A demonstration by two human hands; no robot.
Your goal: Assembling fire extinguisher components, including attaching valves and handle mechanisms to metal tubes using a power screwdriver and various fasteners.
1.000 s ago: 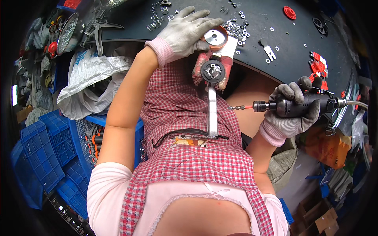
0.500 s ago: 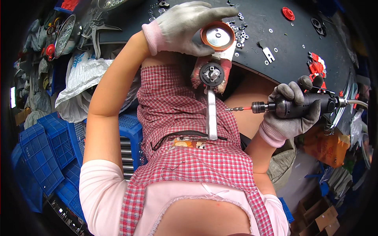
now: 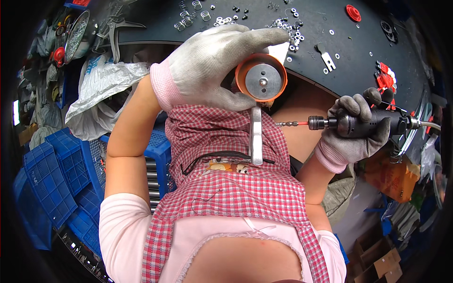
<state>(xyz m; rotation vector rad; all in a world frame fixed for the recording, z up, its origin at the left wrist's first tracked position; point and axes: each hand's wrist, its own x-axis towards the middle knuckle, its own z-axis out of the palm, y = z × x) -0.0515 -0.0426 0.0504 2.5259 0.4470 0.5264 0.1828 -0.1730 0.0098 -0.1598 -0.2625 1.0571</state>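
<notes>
My gloved left hand [image 3: 207, 66] curves round an orange round housing [image 3: 239, 79], its thumb along the near side and index finger stretched over the far side. Inside the housing sits a grey metal disc [image 3: 263, 83] with a small screw head or stud at its centre. From under the housing a silver metal lever [image 3: 256, 139] points toward me over my checked apron; the black hub seen earlier at its far end is now hidden. My gloved right hand [image 3: 354, 127] is closed round a black power screwdriver [image 3: 373, 123], whose long bit [image 3: 288, 123] points left, apart from the housing.
On the dark worktable [image 3: 306, 80] lie springs [image 3: 185, 20], a pile of small nuts and washers [image 3: 293, 37], a forked metal plate [image 3: 325, 56], a red round cap [image 3: 353, 13] and red-and-white parts [image 3: 386, 78]. Blue crates [image 3: 52, 177] stand at the left. A hose [image 3: 430, 124] runs from the screwdriver.
My left hand has brought the orange housing toward me, from beyond the lever's black hub to over it. My right hand with the screwdriver has shifted slightly right.
</notes>
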